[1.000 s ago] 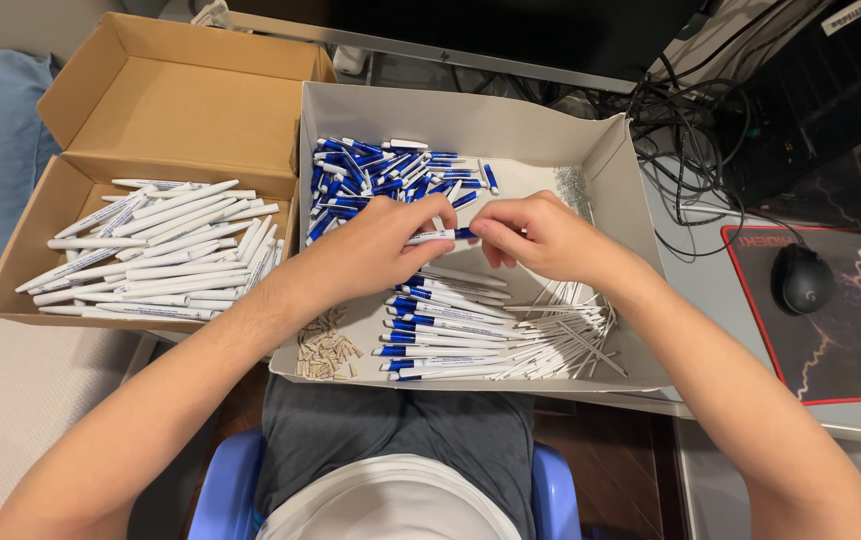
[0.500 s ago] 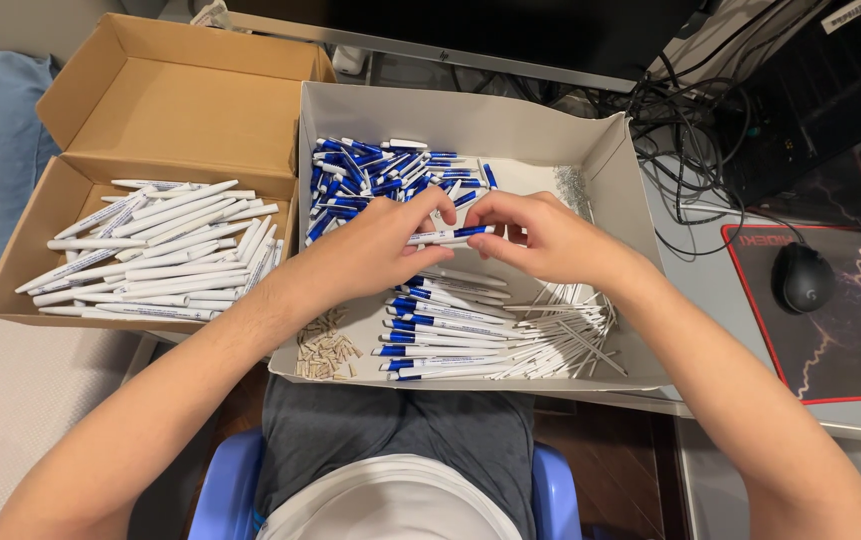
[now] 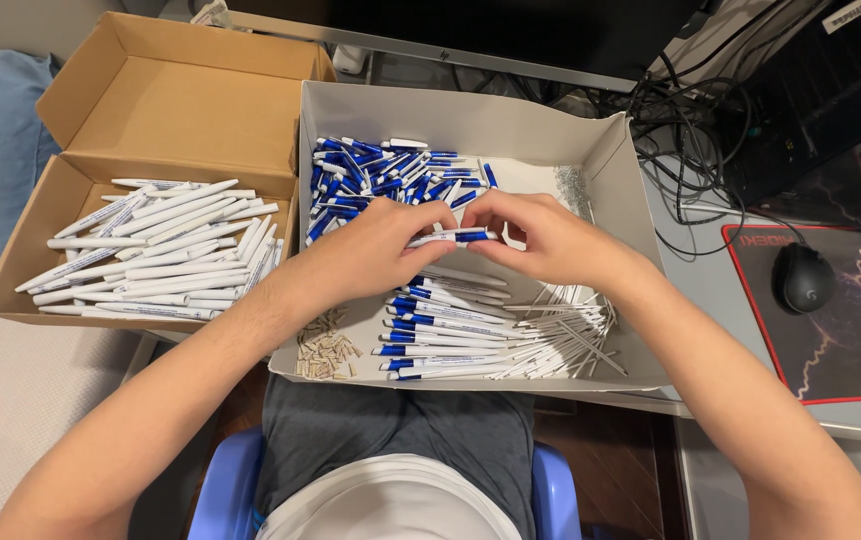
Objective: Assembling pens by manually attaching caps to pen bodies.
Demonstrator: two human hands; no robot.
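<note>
Head view: both hands, left (image 3: 370, 250) and right (image 3: 540, 235), pinch one blue-and-white pen (image 3: 450, 238) over the grey tray (image 3: 470, 120)

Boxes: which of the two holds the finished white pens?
The brown cardboard box on the left; its pens are whole, while the white tray holds separate parts.

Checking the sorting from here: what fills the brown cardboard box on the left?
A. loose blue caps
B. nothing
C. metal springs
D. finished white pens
D: the brown cardboard box holds a pile of finished white pens, while both hands work at one pen over the white tray.
</note>
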